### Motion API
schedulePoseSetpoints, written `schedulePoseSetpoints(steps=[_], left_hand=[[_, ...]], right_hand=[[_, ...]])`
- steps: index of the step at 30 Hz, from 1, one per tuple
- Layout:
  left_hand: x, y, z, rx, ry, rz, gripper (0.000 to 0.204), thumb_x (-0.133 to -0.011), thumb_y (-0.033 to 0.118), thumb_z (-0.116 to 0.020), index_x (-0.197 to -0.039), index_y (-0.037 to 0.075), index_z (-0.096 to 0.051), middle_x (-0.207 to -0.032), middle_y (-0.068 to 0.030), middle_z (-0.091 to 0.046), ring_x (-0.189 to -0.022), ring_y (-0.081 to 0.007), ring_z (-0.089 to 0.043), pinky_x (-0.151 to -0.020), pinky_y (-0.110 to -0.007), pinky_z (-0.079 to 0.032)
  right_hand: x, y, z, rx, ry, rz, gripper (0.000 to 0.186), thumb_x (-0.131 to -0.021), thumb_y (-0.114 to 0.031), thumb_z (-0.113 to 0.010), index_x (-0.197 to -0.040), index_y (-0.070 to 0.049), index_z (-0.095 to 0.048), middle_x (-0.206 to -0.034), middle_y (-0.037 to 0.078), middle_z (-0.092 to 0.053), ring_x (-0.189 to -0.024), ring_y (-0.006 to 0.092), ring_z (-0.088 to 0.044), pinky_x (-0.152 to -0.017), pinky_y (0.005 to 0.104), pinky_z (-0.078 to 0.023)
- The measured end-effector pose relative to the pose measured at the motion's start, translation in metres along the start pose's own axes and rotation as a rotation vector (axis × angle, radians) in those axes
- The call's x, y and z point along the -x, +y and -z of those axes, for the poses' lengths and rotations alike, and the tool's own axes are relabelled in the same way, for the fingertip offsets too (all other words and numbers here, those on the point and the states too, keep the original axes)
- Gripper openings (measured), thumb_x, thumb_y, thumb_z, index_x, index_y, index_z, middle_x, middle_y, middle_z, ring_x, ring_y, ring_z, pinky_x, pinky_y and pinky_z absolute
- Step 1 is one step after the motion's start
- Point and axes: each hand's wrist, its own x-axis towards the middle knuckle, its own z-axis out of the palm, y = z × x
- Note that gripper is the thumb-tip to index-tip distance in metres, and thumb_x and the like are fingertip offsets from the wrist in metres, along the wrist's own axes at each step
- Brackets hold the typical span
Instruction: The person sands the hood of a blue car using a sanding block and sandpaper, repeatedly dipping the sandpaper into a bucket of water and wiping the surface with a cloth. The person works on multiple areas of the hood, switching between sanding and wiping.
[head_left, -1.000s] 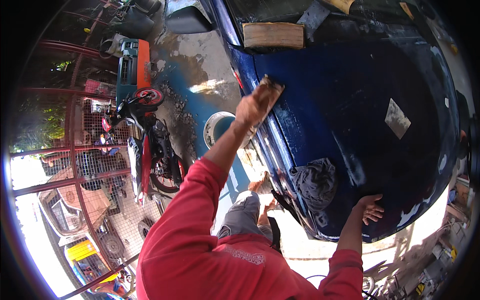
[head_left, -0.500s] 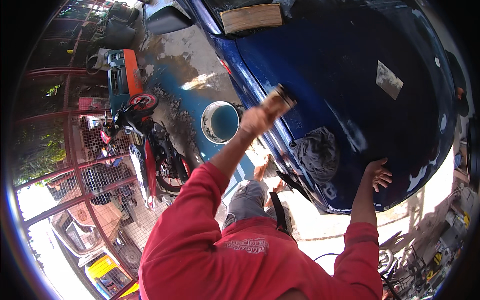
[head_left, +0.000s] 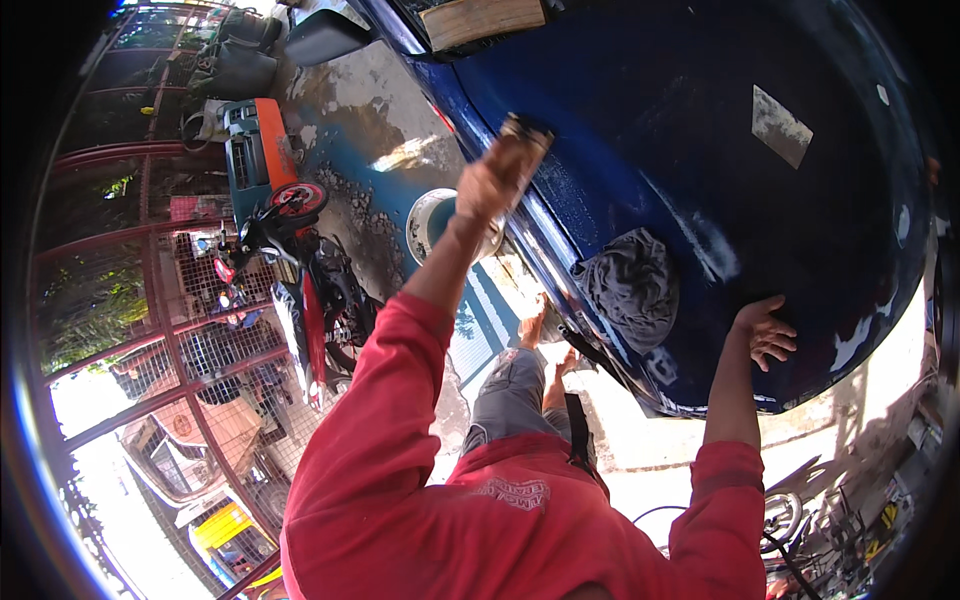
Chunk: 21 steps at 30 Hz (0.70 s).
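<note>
My left hand point(head_left: 484, 192) is closed round a tan sanding block point(head_left: 527, 135) with a dark edge, pressed to the side edge of a dark blue car hood point(head_left: 600, 130); motion blurs the hand a little. My right hand point(head_left: 768, 335) rests on the front of the hood with its fingers spread and holds nothing. Between the two hands lies a crumpled dark grey cloth point(head_left: 632, 292). A pale, stained rectangular sheet point(head_left: 780, 125) lies farther over on the hood, and whitish scuffed patches mark the paint.
Left of the car stands a white bucket point(head_left: 418, 228), partly behind my left forearm. A red-and-black motorcycle point(head_left: 318, 310) and an orange-and-teal bumper-like part point(head_left: 262, 145) are by the mesh fence point(head_left: 160, 250). A wooden board point(head_left: 482, 22) lies near the windshield; bicycle parts point(head_left: 782, 518) sit lower right.
My left hand has moved with the sanding block up and to the left, toward the hood's edge. My right hand stays spread on the hood. The view has shifted slightly.
</note>
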Motion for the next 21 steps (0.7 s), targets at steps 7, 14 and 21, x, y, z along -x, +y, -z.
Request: schedulePoseSetpoints(steps=[7,14,21], left_hand=[[0.046,0.036,-0.032,0.096,0.073,-0.177,0.036,-0.107,0.036,-0.056,-0.140,0.020,-0.057,-0.083,-0.0191,-0.075,-0.065,-0.0402,-0.075,-0.055,-0.049,-0.063],[0.030,-0.012,-0.015,0.073,0.069,-0.058,0.028,-0.107,0.035,-0.060,-0.134,0.029,-0.062,-0.099,-0.0155,-0.078,-0.065,-0.0337,-0.076,-0.056,-0.043,-0.067],[0.047,0.024,-0.027,0.206,0.094,-0.065,0.035,-0.101,0.025,-0.069,-0.135,0.020,-0.063,-0.099,-0.0266,-0.076,-0.081,-0.0490,-0.075,-0.074,-0.056,-0.064]], right_hand=[[0.002,-0.002,0.001,-0.016,0.010,0.000,0.109,-0.099,-0.081,-0.034,-0.172,-0.003,-0.011,-0.179,0.024,-0.003,-0.165,0.0471,0.000,-0.124,0.0748,0.003],[-0.001,-0.001,0.001,-0.016,-0.010,-0.002,0.109,-0.099,-0.080,-0.034,-0.172,-0.003,-0.011,-0.179,0.025,-0.003,-0.165,0.0463,0.001,-0.124,0.0747,0.003],[0.003,-0.003,0.004,-0.030,-0.019,-0.005,0.107,-0.100,-0.079,-0.034,-0.172,-0.002,-0.011,-0.179,0.026,-0.003,-0.165,0.0469,0.001,-0.124,0.0745,0.003]])
